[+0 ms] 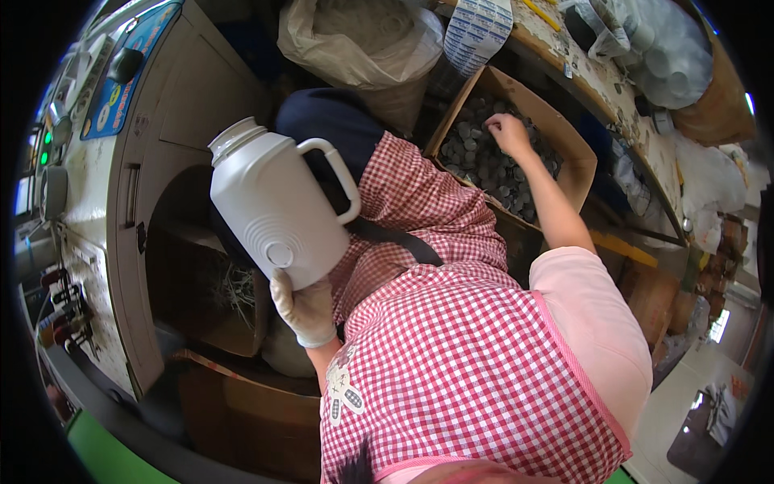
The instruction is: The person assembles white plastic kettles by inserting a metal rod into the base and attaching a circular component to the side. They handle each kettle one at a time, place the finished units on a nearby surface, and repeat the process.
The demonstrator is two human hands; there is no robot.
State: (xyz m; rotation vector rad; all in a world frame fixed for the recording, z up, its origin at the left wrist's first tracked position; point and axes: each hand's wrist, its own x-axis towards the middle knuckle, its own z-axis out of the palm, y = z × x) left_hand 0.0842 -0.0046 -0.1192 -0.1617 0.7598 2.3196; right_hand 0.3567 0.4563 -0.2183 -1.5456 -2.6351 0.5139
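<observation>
Two hands are at work, well apart: the left hand, in a pale glove, grips the lower end of a white jug, its thumb pressed against the wall and its other fingers largely hidden. The jug is tilted over the lap, its open neck toward the upper left and its looped handle on the right side. Bare, the right hand reaches into an open carton of dark grey discs, fingers bunched together; I cannot tell whether they pinch one. A red-and-white checked apron covers the person's front. Beyond the knees stands a whitish sack; right of the carton runs a worn bench bearing filled plastic bags, and left of the jug stands a pale cabinet.
</observation>
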